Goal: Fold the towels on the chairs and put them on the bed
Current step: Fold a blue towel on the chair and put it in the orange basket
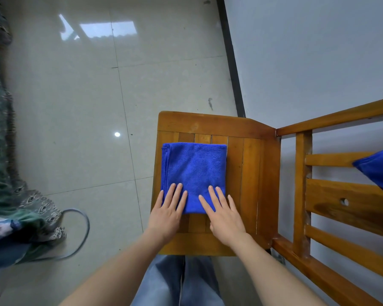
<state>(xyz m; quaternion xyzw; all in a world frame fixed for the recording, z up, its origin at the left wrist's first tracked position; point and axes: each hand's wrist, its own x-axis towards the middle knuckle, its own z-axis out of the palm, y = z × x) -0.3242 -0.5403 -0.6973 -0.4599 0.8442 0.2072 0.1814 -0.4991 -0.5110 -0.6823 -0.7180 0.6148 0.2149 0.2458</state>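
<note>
Flat-palmed, both hands (194, 214) press folded blue towel (194, 173) (neat rectangle).

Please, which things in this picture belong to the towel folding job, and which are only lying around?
Belongs to the job:
- folded towel, under both flat hands: left hand, right hand
- chair it lies on
- second towel, at the right edge
- bed, at the left edge

Just lying about:
- cable on the floor
</note>
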